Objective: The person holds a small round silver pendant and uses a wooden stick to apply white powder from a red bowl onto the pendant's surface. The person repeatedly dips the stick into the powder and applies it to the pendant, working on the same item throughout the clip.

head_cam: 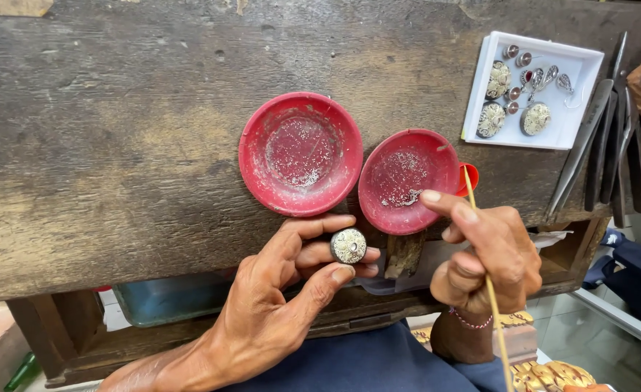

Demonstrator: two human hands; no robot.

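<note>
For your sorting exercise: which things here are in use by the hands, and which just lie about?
In use:
left hand
round silver piece
right hand
thin stick
right red dish

Lying about:
left red dish
white tray of silver pieces
pliers

White rectangular open box (pixel 571 52) of small ornaments, upper right on the workbench (pixel 117 145)

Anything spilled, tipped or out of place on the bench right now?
Nothing looks spilled. The right round red plastic dish juts past the edge of the worn wooden bench, beside the other red dish. The left hand pinches a small round silver ornament; the right hand holds a thin wooden stick.
</note>
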